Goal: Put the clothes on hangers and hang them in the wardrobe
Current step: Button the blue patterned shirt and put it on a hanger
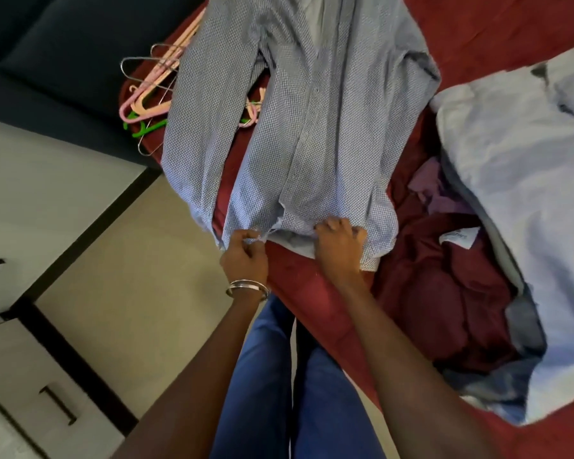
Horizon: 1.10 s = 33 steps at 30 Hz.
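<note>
From the head camera, a checked blue-grey shirt lay spread flat on a dark red bed cover, its collar end far from the person and its hem at the near edge of the bed. One long sleeve ran down the left side of the shirt body, its cuff close to the hem.

The left hand, with metal bangles on the wrist, pinched the hem at the shirt's left front panel, fingers curled round the fabric edge. The right hand gripped the hem just to the right of it, fingers curled over the cloth and pressing it against the bed. The two hands were near each other, apart, with a short stretch of hem between them.

At the far left of the bed, partly under the sleeve, lay a loose pile of hangers: pink plastic ones, a green one and thin wire ones, overlapping so that their number could not be told.

To the right of the shirt lay a heap of other clothes: a pale blue garment spread wide, a maroon garment with a white label nearer the person, and a bit of lilac cloth between them.

On the left stood pale cabinet fronts with dark handles, and the person's blue trousers showed below the arms.
</note>
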{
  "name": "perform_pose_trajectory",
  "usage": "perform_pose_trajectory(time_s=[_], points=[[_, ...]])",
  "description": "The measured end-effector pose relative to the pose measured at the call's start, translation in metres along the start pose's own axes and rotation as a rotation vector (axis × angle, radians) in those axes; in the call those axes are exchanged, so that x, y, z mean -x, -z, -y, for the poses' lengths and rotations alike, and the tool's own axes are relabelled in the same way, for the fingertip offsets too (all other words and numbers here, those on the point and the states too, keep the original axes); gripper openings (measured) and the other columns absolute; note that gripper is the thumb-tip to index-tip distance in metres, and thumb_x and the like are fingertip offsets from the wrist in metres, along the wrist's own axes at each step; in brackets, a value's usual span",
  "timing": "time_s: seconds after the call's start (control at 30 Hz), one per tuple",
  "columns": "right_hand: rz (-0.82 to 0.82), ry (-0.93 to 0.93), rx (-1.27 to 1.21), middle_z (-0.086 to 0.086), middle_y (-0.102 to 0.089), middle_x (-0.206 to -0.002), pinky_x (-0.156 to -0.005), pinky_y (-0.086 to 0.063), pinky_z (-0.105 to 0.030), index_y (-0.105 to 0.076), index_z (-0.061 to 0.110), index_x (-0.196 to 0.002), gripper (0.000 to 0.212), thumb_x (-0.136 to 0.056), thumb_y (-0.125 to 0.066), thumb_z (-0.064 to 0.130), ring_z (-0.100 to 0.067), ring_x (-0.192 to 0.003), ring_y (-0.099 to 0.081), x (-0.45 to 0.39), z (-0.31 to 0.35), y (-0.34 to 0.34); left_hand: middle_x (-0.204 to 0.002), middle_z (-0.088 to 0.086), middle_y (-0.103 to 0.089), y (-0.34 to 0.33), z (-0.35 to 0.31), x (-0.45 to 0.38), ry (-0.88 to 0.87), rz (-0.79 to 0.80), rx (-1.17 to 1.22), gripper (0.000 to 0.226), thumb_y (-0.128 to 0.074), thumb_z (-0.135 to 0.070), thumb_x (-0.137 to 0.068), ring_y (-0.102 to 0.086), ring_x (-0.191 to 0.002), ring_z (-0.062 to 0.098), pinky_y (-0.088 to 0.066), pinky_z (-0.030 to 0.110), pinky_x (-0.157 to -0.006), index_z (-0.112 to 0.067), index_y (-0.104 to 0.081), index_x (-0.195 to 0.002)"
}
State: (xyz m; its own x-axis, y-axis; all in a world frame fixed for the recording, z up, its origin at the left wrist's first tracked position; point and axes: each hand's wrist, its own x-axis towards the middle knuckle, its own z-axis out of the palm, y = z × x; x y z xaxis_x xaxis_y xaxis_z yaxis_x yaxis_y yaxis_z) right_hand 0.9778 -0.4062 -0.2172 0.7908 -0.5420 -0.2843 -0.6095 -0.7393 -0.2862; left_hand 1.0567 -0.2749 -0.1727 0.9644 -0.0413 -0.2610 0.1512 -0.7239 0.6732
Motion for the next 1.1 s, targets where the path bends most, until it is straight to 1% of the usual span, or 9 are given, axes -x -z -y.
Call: perform_pose_trajectory(time_s=[0.17,0.23,0.3,0.4,0.53,0.7,0.8,0.93,1.1], points=[[-0.197,0.052,-0.275,-0.018,-0.06,-0.089,-0.075,-0.039,-0.036,-0.061,0.0,-0.106,0.047,-0.063,-0.041,0.002,-0.03,-0.085,-0.049,0.05,-0.039,0.018,-0.053,-0.009,-0.047,-0.008,0.012,0.029,-0.185,0.338,-0.15,0.033,-0.048,-0.016,-0.078,-0.047,-0.049,0.014,-0.042,0.029,-0.058,-0.008,-0.063,-0.106],[-0.147,0.19,-0.057,-0.014,-0.057,-0.088,-0.067,-0.04,-0.036,-0.058,0.006,-0.106,0.045,-0.063,-0.046,0.008,-0.028,-0.083,-0.046,0.081,-0.06,0.018,-0.083,0.01,-0.065,-0.016,0.02,0.042,-0.207,0.594,-0.312,0.043,-0.05,-0.01,-0.084,-0.061,-0.076,0.028,-0.047,0.034,-0.073,-0.008,-0.053,-0.127],[-0.055,0.218,0.099,-0.011,-0.057,-0.086,-0.061,-0.043,-0.034,-0.061,0.009,-0.103,0.049,-0.055,-0.068,0.008,-0.026,-0.08,-0.043,0.103,-0.077,0.012,-0.117,0.019,-0.059,-0.024,0.027,0.05,-0.154,0.82,-0.52,0.053,-0.044,-0.009,-0.092,-0.058,-0.104,0.036,-0.046,0.039,-0.087,-0.015,-0.035,-0.143],[0.087,0.072,0.234,-0.012,-0.058,-0.092,-0.064,-0.047,-0.042,-0.07,0.016,-0.096,0.052,-0.046,-0.083,0.012,-0.027,-0.085,-0.04,0.12,-0.08,0.003,-0.124,0.015,-0.053,-0.029,0.024,0.056,-0.217,1.015,-0.825,0.054,-0.045,-0.023,-0.096,-0.055,-0.113,0.036,-0.047,0.044,-0.092,-0.025,-0.026,-0.146],[0.175,-0.066,0.166,-0.015,-0.057,-0.105,-0.077,-0.045,-0.052,-0.071,0.018,-0.094,0.029,-0.067,-0.075,0.008,-0.035,-0.096,-0.047,0.107,-0.064,0.012,-0.106,0.015,-0.062,-0.033,0.015,0.041,-0.312,0.82,-0.783,0.026,-0.041,-0.021,-0.097,-0.061,-0.099,0.035,-0.05,0.041,-0.082,-0.009,-0.059,-0.113],[-0.004,-0.028,-0.462,-0.016,-0.064,-0.09,-0.073,-0.048,-0.033,-0.067,-0.001,-0.097,0.016,-0.083,-0.059,-0.001,-0.031,-0.081,-0.06,0.055,-0.025,0.01,-0.103,0.014,-0.066,-0.059,0.001,0.006,-0.422,0.567,-0.387,0.026,-0.048,-0.006,-0.094,-0.062,-0.09,0.029,-0.051,0.039,-0.081,-0.006,-0.068,-0.11],[-0.07,-0.129,-0.32,-0.02,-0.063,-0.086,-0.067,-0.053,-0.038,-0.064,-0.005,-0.091,0.025,-0.074,-0.077,0.006,-0.035,-0.077,-0.06,0.042,-0.015,-0.019,-0.105,0.013,-0.068,-0.083,-0.008,-0.012,-0.378,0.513,-0.356,0.024,-0.053,-0.005,-0.091,-0.064,-0.093,0.027,-0.052,0.037,-0.084,-0.01,-0.072,-0.105],[-0.008,-0.442,-0.139,-0.014,-0.058,-0.108,-0.083,-0.045,-0.042,-0.058,0.007,-0.105,0.05,-0.074,-0.077,0.041,-0.033,-0.101,-0.054,0.043,-0.027,-0.04,-0.11,0.012,-0.06,-0.103,-0.005,-0.019,-0.259,0.521,-0.484,0.016,-0.06,-0.016,-0.09,-0.061,-0.096,0.028,-0.053,0.038,-0.081,-0.013,-0.073,-0.099],[-0.042,-0.424,-0.699,-0.006,-0.058,-0.095,-0.083,-0.048,-0.028,-0.058,0.007,-0.111,0.044,-0.072,-0.078,0.007,-0.022,-0.089,-0.056,0.047,-0.052,-0.034,-0.102,0.008,-0.062,-0.106,0.008,-0.018,-0.287,0.545,-0.471,0.007,-0.069,-0.016,-0.082,-0.059,-0.088,0.021,-0.05,0.032,-0.078,-0.013,-0.075,-0.087]])
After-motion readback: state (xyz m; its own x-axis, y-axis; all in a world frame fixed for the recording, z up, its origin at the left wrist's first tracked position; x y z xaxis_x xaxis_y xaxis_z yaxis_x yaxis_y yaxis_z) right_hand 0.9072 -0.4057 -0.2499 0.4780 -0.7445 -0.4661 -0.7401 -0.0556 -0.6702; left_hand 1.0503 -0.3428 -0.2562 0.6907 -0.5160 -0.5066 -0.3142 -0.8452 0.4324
